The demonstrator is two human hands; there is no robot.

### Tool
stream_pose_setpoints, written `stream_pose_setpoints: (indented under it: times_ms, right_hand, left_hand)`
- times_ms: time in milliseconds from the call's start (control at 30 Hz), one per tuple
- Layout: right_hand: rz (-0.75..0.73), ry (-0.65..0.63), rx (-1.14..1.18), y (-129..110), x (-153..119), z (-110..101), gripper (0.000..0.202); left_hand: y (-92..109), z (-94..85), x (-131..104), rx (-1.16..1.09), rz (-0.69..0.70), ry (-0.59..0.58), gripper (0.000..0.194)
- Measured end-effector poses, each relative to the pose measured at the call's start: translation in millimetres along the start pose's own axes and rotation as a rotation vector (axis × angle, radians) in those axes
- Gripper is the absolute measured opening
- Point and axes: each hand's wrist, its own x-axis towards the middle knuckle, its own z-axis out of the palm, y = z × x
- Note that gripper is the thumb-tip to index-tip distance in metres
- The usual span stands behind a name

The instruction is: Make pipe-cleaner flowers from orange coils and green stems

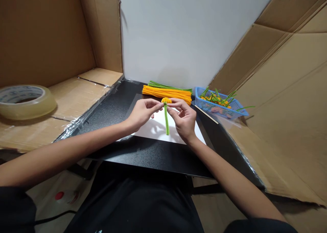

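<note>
Between my two hands is a pipe-cleaner flower [167,118] with a bunched orange-yellow head and a straight green stem pointing down toward me. My left hand [144,113] pinches it at the left, thumb and forefinger meeting just under the head. From the other side, my right hand [184,117] grips the same spot, its fingers curled around the back of the head. The flower is held over a white sheet of paper [153,129], where shadows of the hands fall. The fingertips partly cover the join of head and stem.
Behind the hands lie bundles of orange pipe cleaners [176,94] and green pipe cleaners [159,85]. A blue basket [217,111] of green and orange pieces stands right, beside a thin stick [206,114]. A tape roll [27,101] rests on cardboard at left. Cardboard walls flank the black table [122,153].
</note>
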Motion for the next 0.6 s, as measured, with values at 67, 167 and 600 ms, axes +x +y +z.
stream_pose_setpoints:
  times_ms: [67,167,600]
  right_hand:
    - [0.001,0.006,-0.01,-0.5,-0.4,0.5,0.014]
    - [0.024,0.01,-0.009,-1.2,-0.9,1.5,0.015]
    - [0.143,0.041,0.023,-1.7,-0.1,0.7,0.03]
  left_hand:
    - [0.6,0.6,-0.9,-0.007,-0.005,0.016,0.045]
    - [1.0,0.1,-1.4,-0.024,-0.023,0.039,0.044]
    - [-1.2,2.1,-1.8,-0.041,-0.089,-0.031,0.044]
